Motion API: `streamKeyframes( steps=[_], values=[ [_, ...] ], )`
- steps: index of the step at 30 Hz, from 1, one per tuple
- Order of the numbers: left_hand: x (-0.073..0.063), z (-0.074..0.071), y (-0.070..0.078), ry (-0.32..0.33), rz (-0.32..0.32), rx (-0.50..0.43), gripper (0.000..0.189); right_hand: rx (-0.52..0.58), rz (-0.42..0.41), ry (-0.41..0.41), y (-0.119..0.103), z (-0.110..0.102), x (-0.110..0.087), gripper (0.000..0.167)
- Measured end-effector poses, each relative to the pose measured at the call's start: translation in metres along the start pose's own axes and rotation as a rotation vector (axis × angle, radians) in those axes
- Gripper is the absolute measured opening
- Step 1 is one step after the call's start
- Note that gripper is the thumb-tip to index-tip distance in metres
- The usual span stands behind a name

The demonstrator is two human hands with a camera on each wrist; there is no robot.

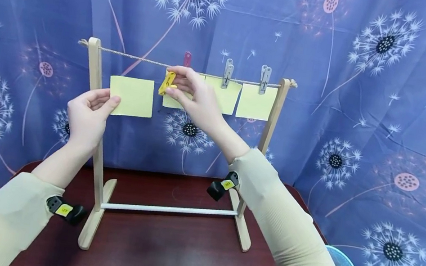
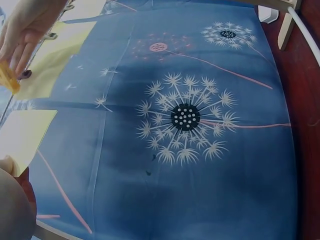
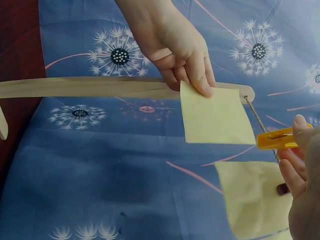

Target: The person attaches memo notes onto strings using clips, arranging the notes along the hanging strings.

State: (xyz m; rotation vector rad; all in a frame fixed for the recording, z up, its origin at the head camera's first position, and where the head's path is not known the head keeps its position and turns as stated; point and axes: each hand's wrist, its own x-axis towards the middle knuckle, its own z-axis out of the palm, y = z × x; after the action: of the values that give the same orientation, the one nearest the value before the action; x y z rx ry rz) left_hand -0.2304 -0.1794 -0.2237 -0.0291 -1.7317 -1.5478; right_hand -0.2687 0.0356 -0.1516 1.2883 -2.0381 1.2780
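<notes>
My right hand [image 1: 194,91] pinches a yellow clothespin [image 1: 167,83] between thumb and fingertips, holding it just under the twine line [image 1: 141,59], beside the first hung note. My left hand [image 1: 88,115] grips a loose yellow sticky note [image 1: 131,96] by its left edge, thumb on the front and fingers behind, and holds it up just below the twine, near the left post of the wooden rack [image 1: 92,70]; the right wrist view shows the same hold, note [image 3: 216,117] hanging from the fingers with the clothespin [image 3: 277,140] close to its right.

I judge the note very light and limp: it will flutter and crease easily, so the top edge is the place to take it, flat against the twine. The clothespin looks like stiff, springy plastic, best squeezed at its tail end.

Further along the twine hang three more yellow notes, one under a pink clothespin [image 1: 187,58] and two under grey clothespins [image 1: 227,72]. The rack stands on a dark red tabletop [image 1: 164,244], with a blue dandelion-print cloth [image 1: 361,126] behind. A light blue mesh basket [image 1: 343,265] shows at the right edge.
</notes>
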Motion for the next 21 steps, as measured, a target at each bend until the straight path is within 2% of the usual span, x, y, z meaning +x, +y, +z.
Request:
streamKeyframes(
  steps=[7, 16, 21],
  values=[
    [0.007, 0.004, 0.011, 0.0, 0.008, -0.003, 0.037, 0.035, 0.001, 0.023, -0.014, 0.001, 0.028, 0.037],
    [0.017, 0.012, 0.019, 0.002, -0.021, -0.061, 0.036, -0.01, -0.008, 0.074, -0.032, 0.006, 0.061, 0.036],
    [0.019, 0.017, 0.021, 0.008, -0.051, -0.104, 0.035, -0.095, 0.057, 0.075, -0.036, 0.01, 0.076, 0.037]
  ],
)
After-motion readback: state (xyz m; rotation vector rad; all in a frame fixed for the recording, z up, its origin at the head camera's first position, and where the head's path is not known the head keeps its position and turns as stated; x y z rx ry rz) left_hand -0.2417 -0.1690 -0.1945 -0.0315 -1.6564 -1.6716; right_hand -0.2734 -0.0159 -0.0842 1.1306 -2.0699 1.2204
